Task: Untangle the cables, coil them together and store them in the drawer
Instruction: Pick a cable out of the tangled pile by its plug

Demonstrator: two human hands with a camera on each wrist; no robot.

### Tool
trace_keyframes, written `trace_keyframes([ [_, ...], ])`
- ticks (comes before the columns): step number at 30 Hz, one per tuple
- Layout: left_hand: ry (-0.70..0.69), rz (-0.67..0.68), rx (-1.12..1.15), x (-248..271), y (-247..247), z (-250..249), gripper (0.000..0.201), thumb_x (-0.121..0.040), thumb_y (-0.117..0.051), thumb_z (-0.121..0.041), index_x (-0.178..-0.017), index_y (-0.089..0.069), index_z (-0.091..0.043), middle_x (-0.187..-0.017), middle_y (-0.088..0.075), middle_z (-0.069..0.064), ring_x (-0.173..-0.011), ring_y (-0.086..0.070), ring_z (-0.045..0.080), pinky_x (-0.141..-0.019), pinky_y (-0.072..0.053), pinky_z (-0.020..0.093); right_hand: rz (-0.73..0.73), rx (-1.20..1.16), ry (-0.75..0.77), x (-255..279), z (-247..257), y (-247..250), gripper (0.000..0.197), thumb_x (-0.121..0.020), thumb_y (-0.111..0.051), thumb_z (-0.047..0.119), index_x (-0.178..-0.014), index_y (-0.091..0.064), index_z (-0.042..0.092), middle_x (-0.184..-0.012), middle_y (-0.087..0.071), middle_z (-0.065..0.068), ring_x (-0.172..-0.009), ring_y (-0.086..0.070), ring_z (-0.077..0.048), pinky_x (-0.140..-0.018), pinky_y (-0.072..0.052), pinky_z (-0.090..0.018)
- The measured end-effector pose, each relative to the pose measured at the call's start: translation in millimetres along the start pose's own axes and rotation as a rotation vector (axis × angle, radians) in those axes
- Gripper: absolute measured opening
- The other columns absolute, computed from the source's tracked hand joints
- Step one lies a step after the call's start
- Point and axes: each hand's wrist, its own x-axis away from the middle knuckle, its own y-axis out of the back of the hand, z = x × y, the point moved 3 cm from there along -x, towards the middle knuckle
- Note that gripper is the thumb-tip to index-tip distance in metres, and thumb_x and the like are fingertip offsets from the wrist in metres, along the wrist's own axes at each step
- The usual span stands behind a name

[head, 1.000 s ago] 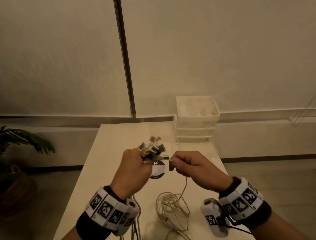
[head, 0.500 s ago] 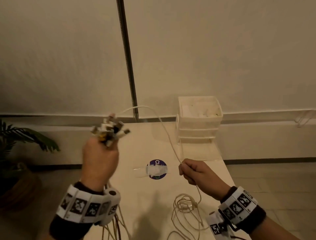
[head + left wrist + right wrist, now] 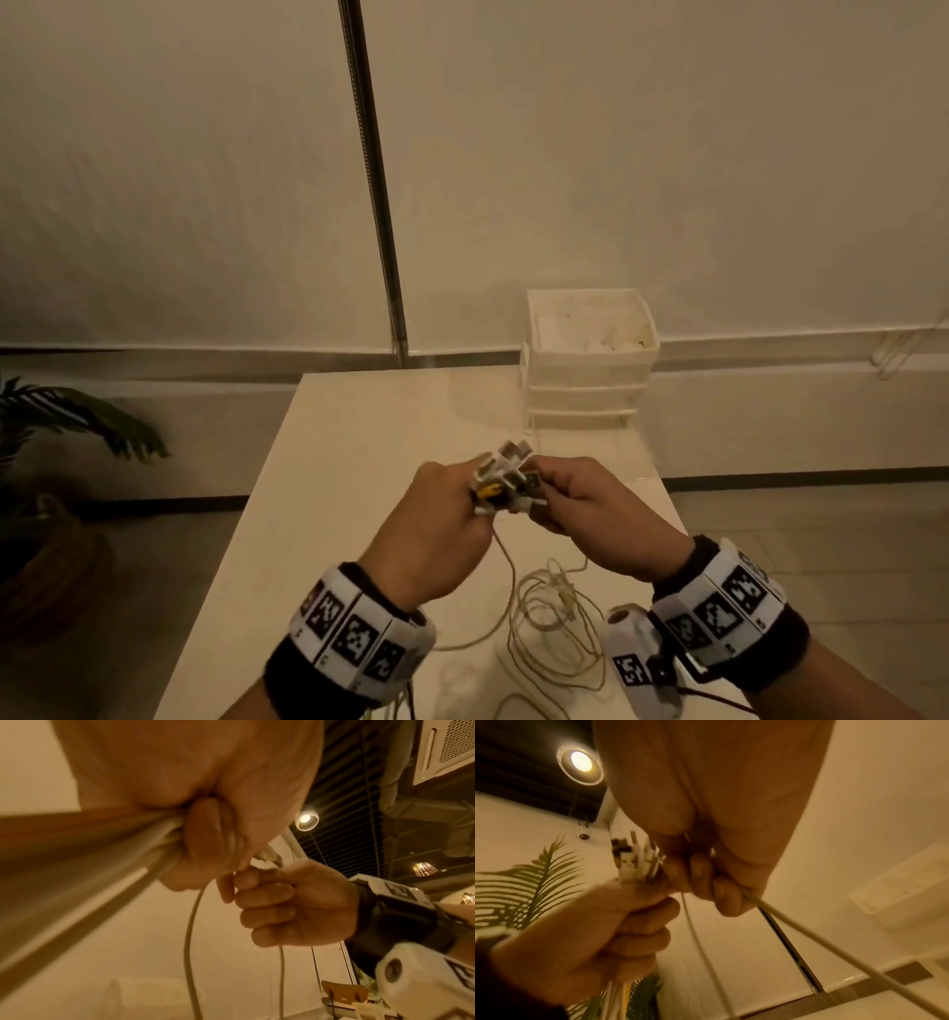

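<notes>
Cables point(image 3: 552, 624) loop on the table point(image 3: 359, 462) — left hand point(image 3: 436, 534) grips plugs point(image 3: 506, 483), right hand point(image 3: 590, 514) pinches one — drawer unit point(image 3: 585, 390) behind.

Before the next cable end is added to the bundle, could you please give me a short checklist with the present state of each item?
1. Left hand grip on the connector bundle: ok, fingers curled round it.
2. Right hand pinching a cable at the bundle: ok.
3. Loose cable pile untangled: not ok, loops overlap on the table.
4. All connector ends gathered: cannot tell.
5. Drawer unit within view, its path free: ok.
6. Drawer open: cannot tell.
</notes>
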Motion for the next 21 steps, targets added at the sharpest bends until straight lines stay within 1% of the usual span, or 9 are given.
trace_keyframes([
  [1, 0.042, -0.030, 0.020, 0, -1, 4, 0.027, -0.081, -0.052, -0.001, -0.084, -0.068, -0.023, -0.058, -0.062, -0.013, -0.054, -0.052, 0.007, -0.053, -0.034, 0.014, -0.004, 0.014, 0.024, -1, 2, 2, 0.034, -0.101, -0.042, 0.019, -0.084, -0.056, -0.006, -0.059, -0.044, 0.003, -0.055, -0.036, -0.009, -0.057, -0.032, -0.023],
  [2, 0.079, -0.066, 0.040, 1, 1, 8, 0.025, -0.079, -0.050, -0.005, -0.080, -0.070, -0.020, -0.057, -0.061, -0.013, -0.053, -0.053, 0.009, -0.051, -0.034, 0.013, -0.009, 0.001, 0.032, -1, 3, 5, 0.034, -0.099, -0.042, 0.021, -0.085, -0.058, -0.005, -0.058, -0.043, 0.003, -0.055, -0.036, -0.010, -0.057, -0.032, -0.023],
  [5, 0.233, -0.279, 0.035, -1, 28, 26, 0.025, -0.079, -0.048, -0.012, -0.072, -0.072, -0.011, -0.067, -0.070, 0.004, -0.057, -0.060, 0.018, -0.055, -0.046, 0.029, -0.002, -0.119, -0.035, 7, -12, 14, 0.030, -0.100, -0.043, 0.021, -0.086, -0.063, 0.005, -0.058, -0.037, -0.005, -0.056, -0.031, -0.021, -0.054, -0.029, -0.023],
  [6, 0.305, -0.364, 0.041, -1, 42, 34, 0.024, -0.084, -0.051, -0.009, -0.071, -0.071, -0.011, -0.068, -0.069, 0.006, -0.058, -0.059, 0.018, -0.055, -0.046, 0.028, -0.012, -0.137, -0.073, 10, -22, 15, 0.030, -0.101, -0.043, 0.020, -0.085, -0.063, 0.006, -0.059, -0.036, -0.007, -0.056, -0.029, -0.021, -0.054, -0.028, -0.025],
  [8, 0.401, -0.472, 0.024, 2, 69, 48, 0.029, -0.091, -0.055, -0.001, -0.069, -0.066, -0.017, -0.060, -0.061, 0.003, -0.054, -0.052, 0.014, -0.049, -0.037, 0.020, -0.040, -0.137, -0.154, 19, -40, 17, 0.031, -0.102, -0.042, 0.018, -0.082, -0.064, 0.009, -0.058, -0.035, -0.006, -0.055, -0.029, -0.019, -0.054, -0.028, -0.027],
  [11, 0.418, -0.511, -0.026, 7, 86, 55, 0.035, -0.091, -0.057, -0.001, -0.065, -0.059, -0.025, -0.052, -0.051, 0.000, -0.049, -0.046, 0.017, -0.048, -0.030, 0.025, -0.062, -0.135, -0.243, 27, -53, 16, 0.031, -0.102, -0.041, 0.014, -0.081, -0.062, 0.007, -0.055, -0.033, -0.001, -0.051, -0.027, -0.012, -0.048, -0.027, -0.019],
  [13, 0.423, -0.536, 0.018, 10, 83, 58, 0.036, -0.091, -0.057, -0.002, -0.065, -0.058, -0.026, -0.053, -0.051, 0.002, -0.050, -0.046, 0.020, -0.050, -0.032, 0.025, -0.060, -0.141, -0.261, 25, -57, 13, 0.030, -0.102, -0.041, 0.014, -0.081, -0.060, 0.005, -0.054, -0.033, 0.000, -0.048, -0.027, -0.011, -0.044, -0.027, -0.016],
  [17, 0.406, -0.603, 0.121, 13, 78, 60, 0.031, -0.093, -0.058, -0.008, -0.068, -0.059, -0.026, -0.055, -0.053, 0.007, -0.052, -0.048, 0.025, -0.055, -0.040, 0.032, -0.084, -0.001, -0.241, 20, -70, 5, 0.032, -0.101, -0.043, 0.018, -0.074, -0.058, 0.013, -0.053, -0.039, 0.002, -0.048, -0.032, -0.009, -0.050, -0.030, -0.023],
  [21, 0.390, -0.579, 0.136, 18, 78, 63, 0.027, -0.094, -0.058, -0.013, -0.070, -0.061, -0.027, -0.052, -0.050, 0.006, -0.051, -0.047, 0.025, -0.055, -0.044, 0.039, -0.081, -0.036, -0.262, 40, -78, -4, 0.032, -0.101, -0.043, 0.018, -0.074, -0.056, 0.010, -0.053, -0.038, 0.001, -0.047, -0.031, -0.008, -0.049, -0.029, -0.021],
])
